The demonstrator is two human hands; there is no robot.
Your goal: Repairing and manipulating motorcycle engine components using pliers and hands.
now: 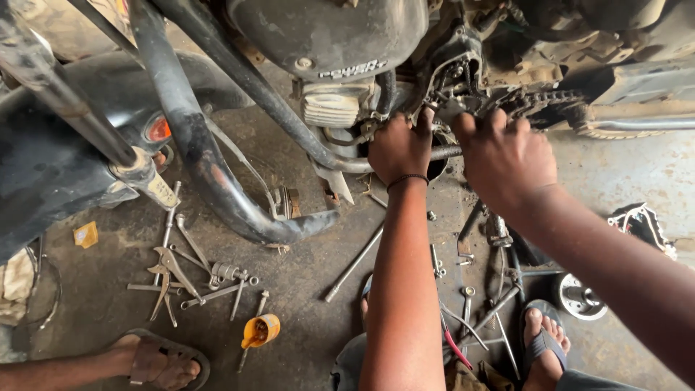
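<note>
Another person's sandalled foot (156, 362) at lower left. Pliers (165, 279) and spanners scattered on concrete. Small orange cup (260, 331), brownish residue inside. Left hand (400, 148) curled against motorcycle engine (463, 80); grip hidden. Right hand (501, 156) closed over the engine casing beside chain (550, 101); what it holds unclear.

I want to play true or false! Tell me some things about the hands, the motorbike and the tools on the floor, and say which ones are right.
1. Both hands, the left hand and the right hand, are up at the motorbike engine. True.
2. The left wrist wears a dark band. True.
3. The pliers are held in the right hand. False: they lie on the floor among other tools.
4. The small orange cup lies on the floor. True.
5. The person's own feet are bare. False: the foot by the tools wears a sandal.
</note>
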